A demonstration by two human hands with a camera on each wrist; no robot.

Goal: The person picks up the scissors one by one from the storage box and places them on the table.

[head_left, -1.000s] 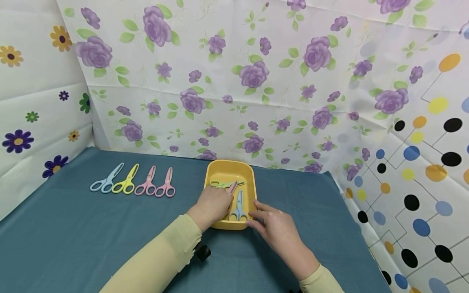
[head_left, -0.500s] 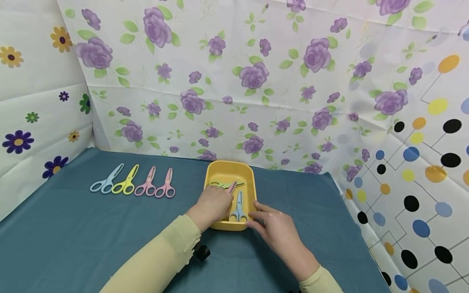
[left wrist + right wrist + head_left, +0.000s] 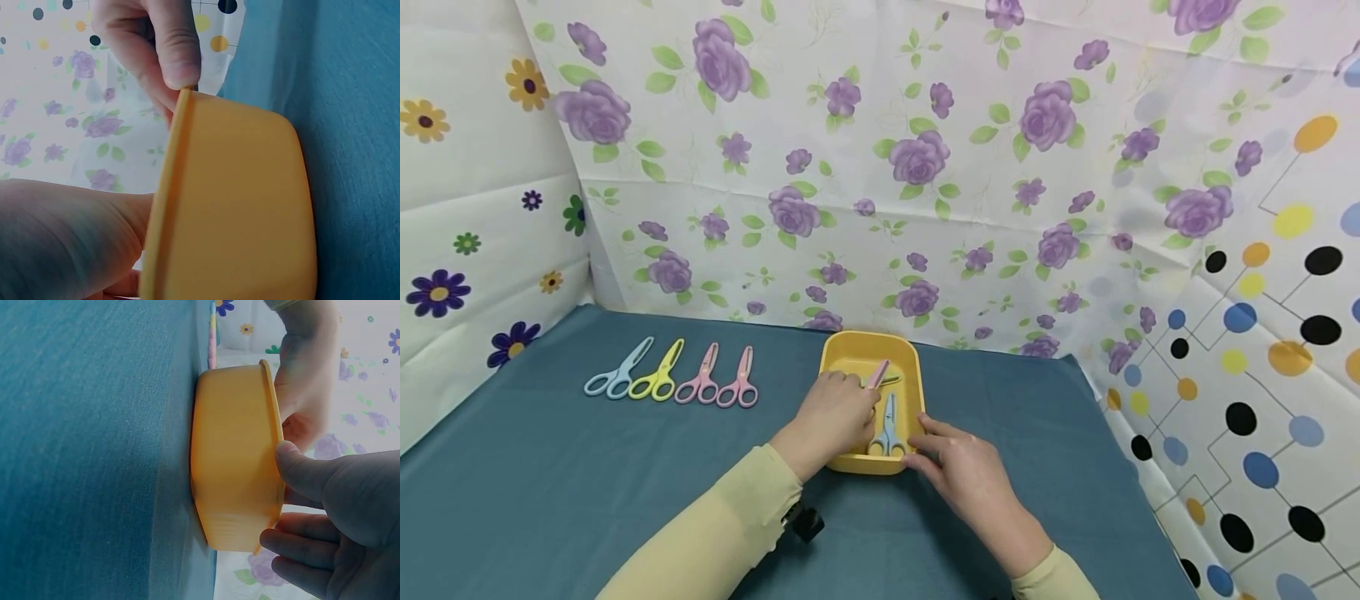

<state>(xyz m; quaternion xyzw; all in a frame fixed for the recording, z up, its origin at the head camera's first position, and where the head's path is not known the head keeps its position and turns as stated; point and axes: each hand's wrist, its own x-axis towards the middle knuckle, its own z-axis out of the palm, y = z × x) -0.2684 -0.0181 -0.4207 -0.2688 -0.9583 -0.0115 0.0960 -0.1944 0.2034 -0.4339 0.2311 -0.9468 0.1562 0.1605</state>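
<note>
My left hand (image 3: 835, 417) reaches into a yellow plastic tray (image 3: 872, 465) and grips pink scissors (image 3: 877, 374), whose blades stick out past the fingers; their handles are hidden under the hand. Behind them lie yellow-green scissors (image 3: 891, 380), mostly covered. Light blue scissors (image 3: 889, 423) lie in the tray's right front part, blades pointing away. With thumb and fingers around the tray's front right corner, my right hand (image 3: 966, 467) holds the rim. In the right wrist view, its thumb (image 3: 294, 459) presses the tray's rim.
To the left, a row of scissors lies on the blue cloth (image 3: 625, 500): light blue (image 3: 625, 371), yellow (image 3: 661, 372), and two pink pairs, one (image 3: 700, 379) beside the other (image 3: 740, 383). A flowered sheet (image 3: 865, 183) hangs behind the table.
My left hand has lifted slightly with the pink scissors, and their blades show a little higher. More of the yellow-green scissors is now covered. The right hand stays at the tray's corner.
</note>
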